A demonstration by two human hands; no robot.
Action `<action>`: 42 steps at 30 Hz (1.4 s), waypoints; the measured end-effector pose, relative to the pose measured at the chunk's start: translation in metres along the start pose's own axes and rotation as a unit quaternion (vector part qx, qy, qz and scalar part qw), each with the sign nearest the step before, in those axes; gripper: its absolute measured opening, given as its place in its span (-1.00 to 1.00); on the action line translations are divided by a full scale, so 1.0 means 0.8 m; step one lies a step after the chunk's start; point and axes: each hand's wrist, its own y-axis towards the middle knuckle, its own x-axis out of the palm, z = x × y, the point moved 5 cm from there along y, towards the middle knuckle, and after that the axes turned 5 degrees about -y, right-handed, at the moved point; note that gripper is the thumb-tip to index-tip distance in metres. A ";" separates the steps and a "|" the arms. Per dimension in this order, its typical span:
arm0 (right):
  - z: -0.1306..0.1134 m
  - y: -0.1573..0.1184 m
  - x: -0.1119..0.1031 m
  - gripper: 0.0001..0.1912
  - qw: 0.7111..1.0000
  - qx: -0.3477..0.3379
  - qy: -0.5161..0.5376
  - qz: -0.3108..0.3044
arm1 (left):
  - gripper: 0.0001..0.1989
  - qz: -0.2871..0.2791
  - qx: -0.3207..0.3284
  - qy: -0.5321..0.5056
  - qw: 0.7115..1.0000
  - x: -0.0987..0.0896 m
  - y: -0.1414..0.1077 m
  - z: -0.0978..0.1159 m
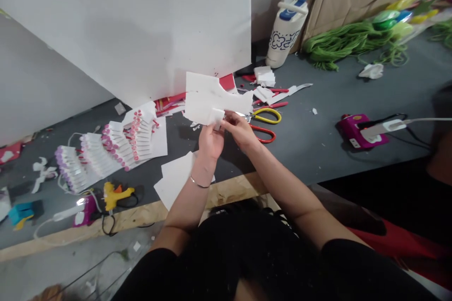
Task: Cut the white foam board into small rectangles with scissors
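Observation:
Both hands meet near the middle of the head view, in front of a large white sheet (203,99) with a curved cut-out edge. My left hand (212,141) is closed on a small white piece (216,116), its fingers partly hidden behind it. From the right, my right hand (240,130) pinches the same small piece between thumb and fingers. Just beyond my right hand lie scissors with one yellow handle (267,115) and one red handle (263,134); their blades are partly covered. White sheets (176,176) rest by my left forearm.
Rows of white strips with pink and purple ends (116,143) lie at the left, near a yellow glue gun (115,195). A white bottle (286,33) stands at the back. Green cords (348,42) and a purple power socket (360,131) are at the right.

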 end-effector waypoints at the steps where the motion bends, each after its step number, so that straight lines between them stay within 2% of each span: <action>1: -0.001 0.003 0.000 -0.41 0.999 -0.010 -0.022 0.023 | -0.69 -0.010 0.013 0.008 1.000 0.002 0.001 -0.002; 4: 0.000 0.010 -0.004 -0.51 0.995 -0.027 -0.058 0.070 | -0.70 -0.023 0.034 0.025 0.999 -0.002 0.005 -0.008; 7: 0.004 0.011 -0.012 -0.55 0.995 -0.022 -0.041 0.086 | -0.79 -0.018 -0.007 -0.004 1.000 -0.016 0.010 -0.018; 10: 0.005 0.009 -0.017 -0.54 0.995 -0.027 -0.051 0.079 | -0.77 -0.019 -0.039 -0.025 0.999 -0.030 0.013 -0.024; 13: 0.004 0.006 -0.018 -0.48 0.993 -0.034 -0.086 0.072 | -0.94 -0.023 -0.022 -0.006 0.999 -0.037 0.014 -0.025; 17: 0.002 0.002 -0.018 -0.45 0.992 -0.035 -0.100 0.074 | -0.83 -0.029 -0.019 0.007 0.999 -0.041 0.014 -0.023; 25: -0.002 -0.003 -0.014 -0.47 0.994 -0.038 -0.063 0.082 | -0.92 -0.005 -0.069 -0.027 0.997 -0.042 0.010 -0.024; 29: 0.001 -0.002 -0.016 -0.47 0.997 -0.026 -0.021 0.073 | -0.87 -0.027 -0.051 -0.027 0.998 -0.037 0.003 -0.022; 31: 0.004 0.000 -0.019 -0.43 0.998 -0.015 -0.003 0.062 | -0.96 -0.054 -0.036 0.006 0.998 -0.034 -0.001 -0.023; 33: 0.006 0.002 -0.023 -0.42 0.998 0.001 0.010 0.059 | -0.93 -0.073 -0.013 0.048 0.996 -0.034 -0.005 -0.025; 37: 0.006 0.003 -0.027 -0.46 0.999 0.014 0.018 0.038 | -0.86 -0.065 0.049 0.106 0.991 -0.039 -0.006 -0.026; 42: 0.002 0.001 -0.023 -0.48 0.998 -0.013 0.048 0.026 | -0.87 -0.073 0.034 0.064 0.995 -0.043 0.003 -0.027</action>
